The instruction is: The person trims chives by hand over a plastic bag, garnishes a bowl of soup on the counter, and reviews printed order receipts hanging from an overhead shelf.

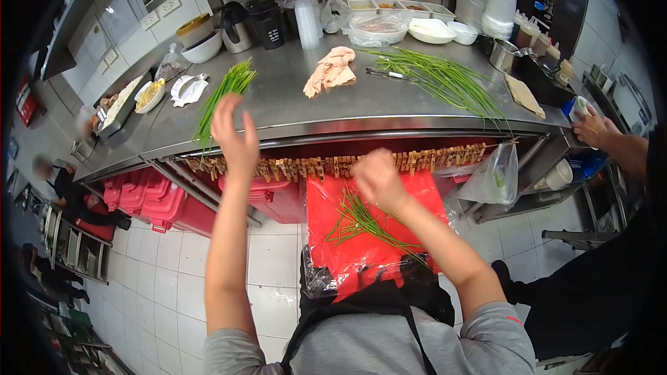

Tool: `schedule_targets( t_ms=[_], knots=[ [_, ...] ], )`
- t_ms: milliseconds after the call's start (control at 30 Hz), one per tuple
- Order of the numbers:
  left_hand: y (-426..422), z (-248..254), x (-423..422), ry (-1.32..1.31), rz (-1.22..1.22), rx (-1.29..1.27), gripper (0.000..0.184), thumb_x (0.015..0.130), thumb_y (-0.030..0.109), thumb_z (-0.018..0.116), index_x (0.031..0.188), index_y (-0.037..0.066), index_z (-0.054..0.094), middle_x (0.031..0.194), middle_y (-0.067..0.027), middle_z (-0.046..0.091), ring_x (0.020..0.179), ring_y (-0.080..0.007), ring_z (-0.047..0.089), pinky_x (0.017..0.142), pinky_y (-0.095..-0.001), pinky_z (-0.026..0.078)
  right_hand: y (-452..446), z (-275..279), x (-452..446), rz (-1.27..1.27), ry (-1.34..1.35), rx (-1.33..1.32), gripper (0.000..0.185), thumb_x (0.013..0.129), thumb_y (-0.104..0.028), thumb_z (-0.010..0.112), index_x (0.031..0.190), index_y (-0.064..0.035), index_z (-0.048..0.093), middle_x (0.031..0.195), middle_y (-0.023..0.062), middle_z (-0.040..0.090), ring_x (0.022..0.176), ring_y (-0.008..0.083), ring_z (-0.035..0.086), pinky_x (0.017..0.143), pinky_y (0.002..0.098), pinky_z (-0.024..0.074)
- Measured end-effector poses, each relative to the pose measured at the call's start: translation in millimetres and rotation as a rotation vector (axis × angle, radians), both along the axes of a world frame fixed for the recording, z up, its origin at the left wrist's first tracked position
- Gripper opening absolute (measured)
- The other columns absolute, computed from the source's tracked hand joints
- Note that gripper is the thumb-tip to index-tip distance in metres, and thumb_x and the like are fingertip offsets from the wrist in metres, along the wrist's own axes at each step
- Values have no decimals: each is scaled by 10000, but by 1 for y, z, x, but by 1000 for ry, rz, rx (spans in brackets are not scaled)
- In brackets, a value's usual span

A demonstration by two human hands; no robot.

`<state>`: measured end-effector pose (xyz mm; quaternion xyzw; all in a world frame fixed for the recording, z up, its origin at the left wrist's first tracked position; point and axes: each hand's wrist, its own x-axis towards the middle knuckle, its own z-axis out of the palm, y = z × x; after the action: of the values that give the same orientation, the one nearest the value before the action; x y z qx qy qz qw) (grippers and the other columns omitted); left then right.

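Note:
My left hand [235,132] is raised at the counter's front edge, fingers apart and holding nothing, just below a bundle of green stalks [233,87]. Over the red plastic sheet [333,215] on my lap, my right hand [379,177] is curled and slightly blurred; whether something is in it is hidden. Loose green stalks [361,222] lie on the sheet below that hand. A larger spread of green stalks [445,76] covers the counter's right part, with a dark slim tool [389,73] beside it. A crumpled pinkish cloth [332,71] lies between the two bundles.
Wooden clips [292,168] hang in a row under the counter edge [313,127]. Bowls [203,47], a kettle [236,28] and stacked cups [306,24] stand behind. Pink bins [163,201] are below. At right, another person's hands [590,128] hold something.

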<state>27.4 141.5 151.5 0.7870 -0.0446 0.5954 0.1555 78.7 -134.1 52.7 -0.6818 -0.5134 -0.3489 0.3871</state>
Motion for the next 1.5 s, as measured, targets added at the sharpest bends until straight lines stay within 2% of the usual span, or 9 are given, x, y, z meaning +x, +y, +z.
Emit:
schedule_targets(
  t_ms=[133, 200, 433, 533, 733, 900, 1033, 1267, 1500],
  knots=[
    [-71, -79, -41, 129, -263, -108, 197, 727, -40, 546, 883, 59, 614, 1046, -110, 572, 1033, -269, 518, 911, -365, 359, -1, -113, -31, -225, 562, -416, 154, 755, -146, 622, 856, -30, 623, 856, 129, 602, 878, 305, 567, 785, 426, 439],
    [-94, -122, -50, 239, -359, -301, 190, 722, -55, 544, 848, 61, 625, 1021, -105, 575, 1015, -270, 529, 896, -353, 367, -6, -131, -36, -399, 515, -474, 177, 741, -166, 653, 846, -27, 625, 833, 141, 608, 810, 322, 588, 717, 431, 471],
    [-129, -169, -69, 475, -497, -523, 173, 752, -87, 512, 854, -1, 623, 944, -106, 588, 895, -209, 579, 779, -300, 459, -20, -145, -7, -194, 1138, -428, 180, 783, -169, 635, 818, 7, 650, 682, 151, 631, 688, 227, 638, 637, 327, 475],
    [-126, -195, -58, 624, -438, -599, 157, 771, -55, 529, 880, -6, 631, 890, -106, 603, 831, -206, 594, 743, -293, 469, -26, -136, -5, -142, 1193, -393, 148, 792, -131, 600, 805, 10, 642, 698, 161, 631, 693, 267, 633, 637, 346, 479],
    [-133, -219, -52, 674, -370, -552, 142, 777, -42, 528, 882, -28, 622, 862, -138, 604, 784, -237, 604, 708, -302, 480, -17, -115, -29, -518, 620, -430, 223, 793, -131, 577, 995, -40, 590, 952, 139, 600, 906, 318, 568, 750, 440, 443],
    [-143, -213, -59, 631, -382, -438, 155, 754, -51, 508, 867, -30, 612, 854, -168, 598, 755, -297, 597, 661, -339, 484, -2, -139, -34, -566, 720, -854, 554, 772, -481, 591, 1090, -31, 538, 1036, 163, 587, 1011, 312, 541, 825, 448, 441],
    [-140, -220, -60, 637, -418, -563, 158, 760, -64, 519, 874, -28, 624, 821, -136, 594, 742, -232, 608, 639, -292, 483, -4, -131, -30, -379, 982, -751, 248, 745, -236, 648, 893, -37, 628, 937, 150, 640, 881, 303, 622, 778, 443, 477],
    [-144, -234, -50, 731, -555, -1118, 167, 877, 83, 550, 976, -43, 601, 866, -68, 618, 773, -111, 584, 681, -224, 469, -11, -125, -21, -4, 1221, -297, 156, 776, -166, 634, 840, -25, 644, 753, 112, 651, 701, 207, 625, 659, 320, 483],
    [-139, -214, -42, 757, -648, -1298, 220, 877, 153, 584, 991, -32, 611, 835, -43, 631, 718, -85, 578, 645, -201, 458, -13, -103, -35, -25, 1132, -342, 206, 825, -198, 572, 882, -10, 635, 809, 130, 648, 766, 210, 627, 702, 323, 480]
  ],
)
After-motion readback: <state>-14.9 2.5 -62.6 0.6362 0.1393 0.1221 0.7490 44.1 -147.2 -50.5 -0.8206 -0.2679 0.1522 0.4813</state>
